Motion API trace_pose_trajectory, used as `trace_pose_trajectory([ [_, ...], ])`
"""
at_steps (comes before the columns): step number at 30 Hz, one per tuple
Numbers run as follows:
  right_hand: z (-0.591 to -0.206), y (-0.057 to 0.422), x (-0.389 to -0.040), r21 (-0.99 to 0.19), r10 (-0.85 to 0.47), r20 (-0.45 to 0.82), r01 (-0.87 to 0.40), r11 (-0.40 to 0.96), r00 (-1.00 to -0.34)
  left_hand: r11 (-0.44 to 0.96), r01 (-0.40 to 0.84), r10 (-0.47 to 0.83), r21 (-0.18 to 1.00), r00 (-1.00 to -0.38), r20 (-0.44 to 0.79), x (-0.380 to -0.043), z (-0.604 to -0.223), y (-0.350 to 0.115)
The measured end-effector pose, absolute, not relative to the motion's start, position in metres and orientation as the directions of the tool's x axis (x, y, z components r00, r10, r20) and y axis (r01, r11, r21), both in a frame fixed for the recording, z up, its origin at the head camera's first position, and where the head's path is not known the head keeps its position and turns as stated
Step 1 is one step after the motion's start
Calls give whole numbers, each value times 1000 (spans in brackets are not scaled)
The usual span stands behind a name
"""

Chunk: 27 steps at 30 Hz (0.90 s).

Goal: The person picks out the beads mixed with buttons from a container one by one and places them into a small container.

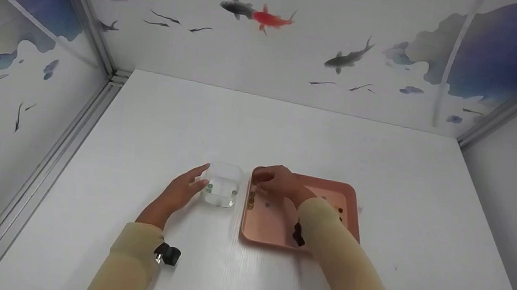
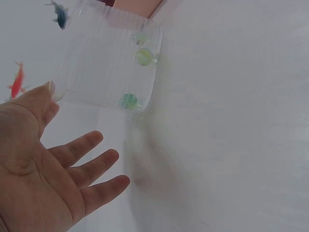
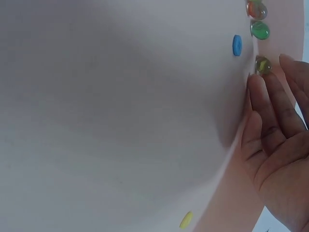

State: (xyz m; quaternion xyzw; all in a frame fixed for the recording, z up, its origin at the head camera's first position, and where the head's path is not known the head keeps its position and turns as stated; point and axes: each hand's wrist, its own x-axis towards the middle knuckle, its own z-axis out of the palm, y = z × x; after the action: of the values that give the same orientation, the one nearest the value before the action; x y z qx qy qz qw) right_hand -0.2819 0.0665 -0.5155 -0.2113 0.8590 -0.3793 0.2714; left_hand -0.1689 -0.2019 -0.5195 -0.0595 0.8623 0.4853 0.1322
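Note:
A clear plastic container (image 1: 225, 170) stands on the white table with a few glass marbles (image 2: 144, 57) at its bottom. My left hand (image 1: 180, 191) touches its left side with spread, relaxed fingers; in the left wrist view the thumb tip lies against a corner. Right of it is a pink tray (image 1: 271, 225). My right hand (image 1: 283, 182) reaches into its far left corner. In the right wrist view its fingertips are at a yellowish marble (image 3: 263, 65) beside the tray wall, the thumb apart from it. A green marble (image 3: 260, 30) and a red-orange marble (image 3: 257, 10) line the same wall.
A blue button-like disc (image 3: 237, 45) and a yellow one (image 3: 186, 220) lie in the tray. Several small dark pieces (image 1: 340, 210) are at its right side. Panels with painted fish (image 1: 271, 19) enclose the table (image 1: 185, 113) at the back and sides.

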Motion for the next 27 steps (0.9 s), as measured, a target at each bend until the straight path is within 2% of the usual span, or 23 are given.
trace_pose_trajectory([
  [6,-519,63,-281,-739,-547,-303,-170,652,-780,519,-226,29,824,-959,-281,-169,-520,-202],
  [19,-525,58,-277,-739,-472,-315,-99,666,-823,527,-236,20,816,-957,-290,-169,-517,-200],
  [27,-530,57,-276,-733,-469,-265,-140,665,-842,514,-240,24,823,-956,-294,-170,-516,-200],
])
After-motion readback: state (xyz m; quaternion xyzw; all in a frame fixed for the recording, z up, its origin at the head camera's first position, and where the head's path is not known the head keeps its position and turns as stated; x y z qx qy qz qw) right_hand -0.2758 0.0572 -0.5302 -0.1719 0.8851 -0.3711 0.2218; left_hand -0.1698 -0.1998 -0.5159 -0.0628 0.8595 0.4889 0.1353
